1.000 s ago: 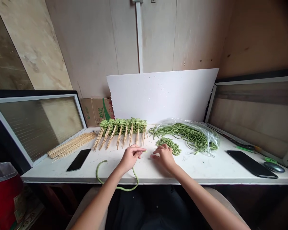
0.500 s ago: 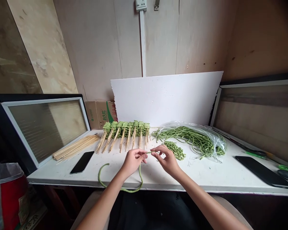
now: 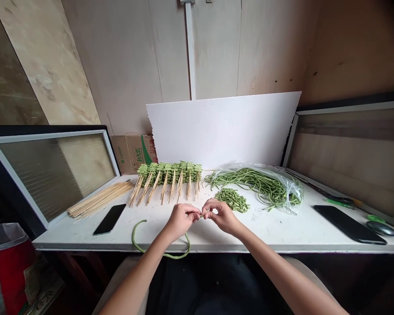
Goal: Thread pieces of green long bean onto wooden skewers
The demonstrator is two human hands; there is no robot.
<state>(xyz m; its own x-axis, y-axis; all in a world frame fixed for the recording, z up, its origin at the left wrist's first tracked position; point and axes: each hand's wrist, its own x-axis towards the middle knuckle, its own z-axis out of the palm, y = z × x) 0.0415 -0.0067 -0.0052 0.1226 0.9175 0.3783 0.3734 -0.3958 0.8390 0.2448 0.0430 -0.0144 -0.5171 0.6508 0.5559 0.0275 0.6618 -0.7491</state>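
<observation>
A long green bean runs from between my hands, loops down over the table's front edge and curls back onto the tabletop at the left. My left hand pinches it near one end. Fingertips of my right hand close on the same end, almost touching the left fingers; the bit between them is mostly hidden. Just beyond my right hand lies a pile of short cut bean pieces. Behind my left hand, bean skewers are stacked in a row, their bare sticks pointing toward me.
Uncut long beans spill from a clear plastic bag at the back right. Bare bamboo skewers and a phone lie left. A black tray-like slab and a mouse are right. A white board stands behind.
My fingertips have come closer together, hiding the bean's end that showed between them. The view has shifted slightly, and the bean's loop still hangs over the edge.
</observation>
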